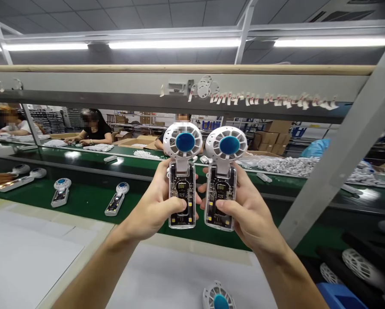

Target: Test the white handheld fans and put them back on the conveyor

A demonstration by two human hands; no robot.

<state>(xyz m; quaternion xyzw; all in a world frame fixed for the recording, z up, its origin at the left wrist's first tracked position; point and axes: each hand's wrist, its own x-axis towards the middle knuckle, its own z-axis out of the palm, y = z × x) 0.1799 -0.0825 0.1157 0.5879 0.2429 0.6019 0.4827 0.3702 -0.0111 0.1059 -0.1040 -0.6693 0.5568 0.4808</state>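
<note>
Head view shows your left hand (157,207) gripping the left fan (181,174) and your right hand (251,211) gripping the right fan (224,175), side by side at 12 o'clock, upright with thumbs (175,205) across their fronts, apparently so both displays (182,186) face you.

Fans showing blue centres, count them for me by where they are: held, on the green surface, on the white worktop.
Held fans, one in the left hand, one in the right hand: 2
Fans lying on the green surface: 2
Cut-off fan on the white worktop: 1
Total: 5
</note>
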